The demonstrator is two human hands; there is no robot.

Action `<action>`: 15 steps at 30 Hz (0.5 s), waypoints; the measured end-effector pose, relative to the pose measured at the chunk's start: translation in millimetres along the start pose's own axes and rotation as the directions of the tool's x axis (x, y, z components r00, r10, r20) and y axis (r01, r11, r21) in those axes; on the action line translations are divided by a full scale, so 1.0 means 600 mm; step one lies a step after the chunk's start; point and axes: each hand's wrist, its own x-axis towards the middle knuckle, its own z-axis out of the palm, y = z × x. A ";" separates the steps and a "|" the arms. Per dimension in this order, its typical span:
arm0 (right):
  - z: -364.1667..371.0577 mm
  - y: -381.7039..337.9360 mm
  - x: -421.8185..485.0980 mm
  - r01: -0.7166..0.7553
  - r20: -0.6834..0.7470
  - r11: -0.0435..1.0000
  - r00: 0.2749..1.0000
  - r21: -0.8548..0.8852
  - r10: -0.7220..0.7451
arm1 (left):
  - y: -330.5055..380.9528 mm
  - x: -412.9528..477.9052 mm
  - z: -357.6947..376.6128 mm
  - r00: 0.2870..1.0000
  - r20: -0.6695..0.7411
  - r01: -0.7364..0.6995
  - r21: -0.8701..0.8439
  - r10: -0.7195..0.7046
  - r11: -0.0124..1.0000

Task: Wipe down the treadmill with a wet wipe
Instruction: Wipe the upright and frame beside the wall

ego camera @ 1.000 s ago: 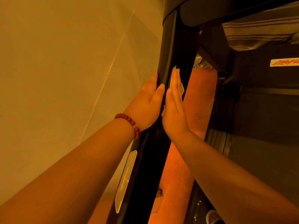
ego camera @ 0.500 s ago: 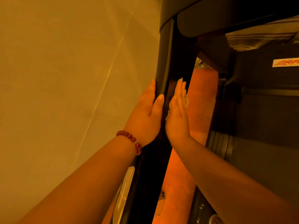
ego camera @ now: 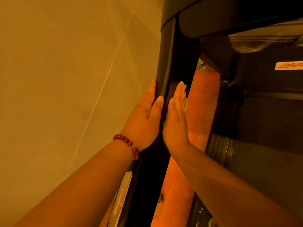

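Wet wipe pressed flat against the dark inner face of the treadmill upright by the right hand; only pale edges of the wipe show, one above the fingertips and one along the far side of the fingers, so its full outline cannot be told. The right hand is extended, fingers straight and closed together, seen edge-on with the thumb side towards the camera; nothing is curled round the wipe, which is held by palm pressure alone. The left hand lies likewise flat on the opposite, outer face of the upright, fingers straight, thumb laid along the rounded front edge. The two hands thus sandwich the post, fingertips pointing up along it. The long axis of the upright runs from bottom centre towards the console housing at the top. Both forearms enter from the lower corners and converge. A red bead bracelet circles the left wrist. Surroundings: pale tiled surface at left, orange floor just right of the post, dark treadmill cover bearing a logo label at far right.
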 end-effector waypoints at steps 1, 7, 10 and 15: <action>0.003 0.000 -0.008 0.033 0.008 0.999 0.999 0.002 -0.033 | 0.000 0.000 0.000 1.000 0.000 -0.003 0.000 0.003 1.000; -0.028 0.033 0.075 -0.082 0.012 0.950 0.996 -0.302 0.090 | -0.006 0.004 0.001 0.999 -0.001 -0.032 -0.027 0.032 0.999; -0.019 0.032 0.042 -0.021 -0.033 0.966 0.999 -0.257 0.013 | -0.011 0.003 0.001 0.997 0.007 -0.074 -0.043 0.075 0.996; -0.003 0.007 0.025 0.029 -0.027 1.000 0.999 -0.004 -0.029 | -0.016 0.006 -0.001 0.987 0.044 -0.157 -0.001 0.156 0.988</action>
